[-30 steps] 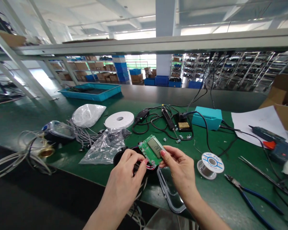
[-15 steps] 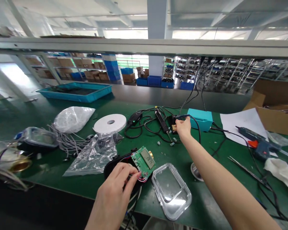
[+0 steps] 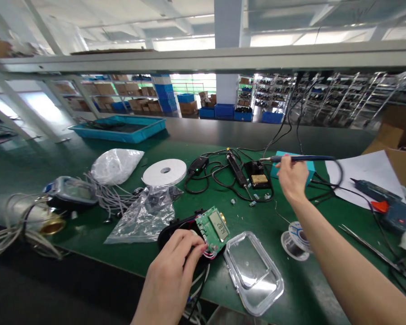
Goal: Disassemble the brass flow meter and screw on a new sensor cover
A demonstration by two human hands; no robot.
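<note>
Right hand [image 3: 292, 178] closing around blue-handled soldering iron [image 3: 302, 158], which is being carried clear of stand [image 3: 259, 175]. Left hand [image 3: 171, 266] curling over edge of green LCD circuit board [image 3: 212, 230], board being held on black housing [image 3: 169, 239], on green table [image 3: 88, 239], just beside clear plastic cover [image 3: 253, 273].
</note>
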